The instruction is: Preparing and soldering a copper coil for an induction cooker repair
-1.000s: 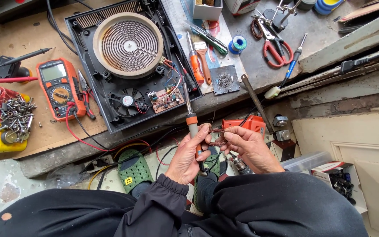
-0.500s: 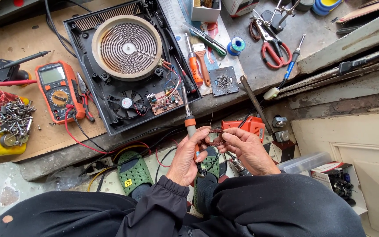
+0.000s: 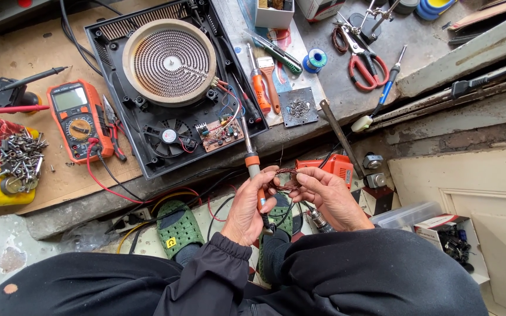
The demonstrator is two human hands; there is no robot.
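My left hand (image 3: 247,208) grips the orange handle of a soldering iron (image 3: 251,158), whose metal tip points up at the small circuit board (image 3: 221,134) of the opened black cooktop (image 3: 174,82). My right hand (image 3: 326,196) pinches a small brown coil of wire (image 3: 285,177) between both hands, its fingertips touching those of the left hand. Both hands hover over my lap, below the bench edge. The cooktop shows a round heating coil (image 3: 169,61) and a small fan (image 3: 168,136).
An orange multimeter (image 3: 77,120) with red and black leads lies left of the cooktop. A yellow tray of screws (image 3: 13,164) sits far left. Red scissors (image 3: 365,64), a brush (image 3: 269,79), a solder spool (image 3: 315,58) and a blue pen (image 3: 389,88) lie on the bench. Green sandals (image 3: 177,228) are below.
The view has shifted slightly, so the bench sits a little higher in the frame. Both hands stay together on the wire coil, and the soldering iron keeps its angle.
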